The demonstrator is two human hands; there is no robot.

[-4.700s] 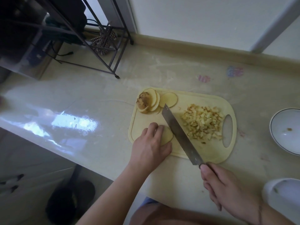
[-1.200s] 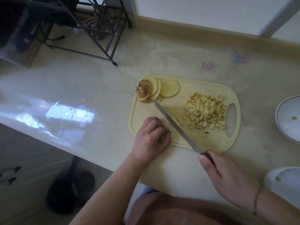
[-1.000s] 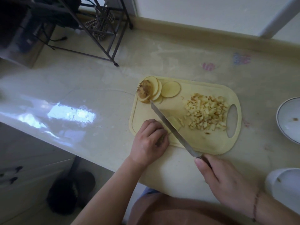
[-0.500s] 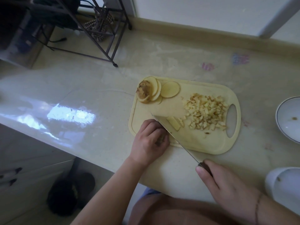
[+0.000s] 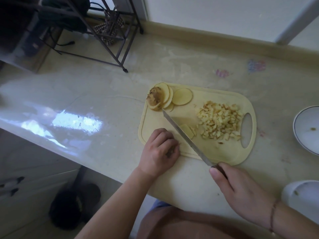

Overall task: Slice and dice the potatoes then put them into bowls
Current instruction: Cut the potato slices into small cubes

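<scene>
Knife (image 5: 186,137) gripped by rt hand (image 5: 241,192), lt hand (image 5: 159,152) curled on board (image 5: 229,152), slice beneath hidden

One board (image 5: 224,152), one knife (image 5: 183,133), two hands — left (image 5: 158,152), right (image 5: 241,188). Two bowls (image 5: 305,128) (image 5: 302,194). One heap of dice (image 5: 219,123) — too many to count. About five slices (image 5: 182,99); the stack hides some.

Home kitchen: pale stone-look counter (image 5: 103,104) against a wall, cutting board (image 5: 224,152) with diced potato (image 5: 219,123), white bowl (image 5: 303,128), metal rack (image 5: 110,31) at back.
</scene>
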